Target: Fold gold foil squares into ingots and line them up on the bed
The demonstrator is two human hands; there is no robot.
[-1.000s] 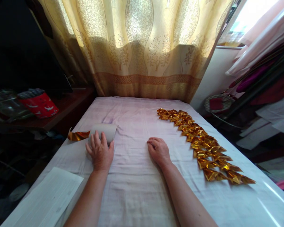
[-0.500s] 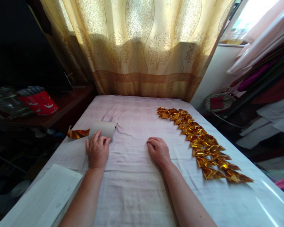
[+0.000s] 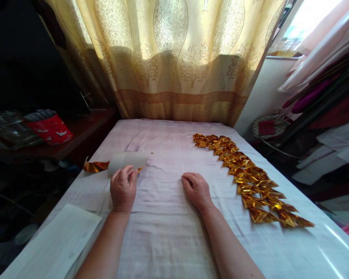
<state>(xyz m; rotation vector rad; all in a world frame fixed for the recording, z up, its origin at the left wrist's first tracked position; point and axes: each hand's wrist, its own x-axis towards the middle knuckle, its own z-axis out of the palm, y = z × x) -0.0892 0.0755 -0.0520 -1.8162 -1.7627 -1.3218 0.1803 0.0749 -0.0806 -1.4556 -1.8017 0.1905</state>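
Observation:
A roll of foil (image 3: pixel 125 161), grey-white on its outer side, lies on the pale cloth-covered table (image 3: pixel 168 217), with a gold tail of foil (image 3: pixel 94 166) sticking out to its left. My left hand (image 3: pixel 123 188) sits at the roll's near edge, fingers curled and pinching the loose foil edge. My right hand (image 3: pixel 196 190) rests on the cloth near the middle, fingers bent under and nothing visible in them. A long row of folded gold foil pieces (image 3: pixel 247 180) runs along the right side of the table.
A patterned yellow curtain (image 3: pixel 168 58) hangs behind the table. White sheets of paper (image 3: pixel 55 244) lie at the near left corner. A dark side shelf holds a red tin (image 3: pixel 50 130). Clothes and bags (image 3: pixel 322 100) crowd the right.
My left hand has slid back off the top of the roll to its near edge and closed its fingers on the foil edge. The right hand has stayed where it was.

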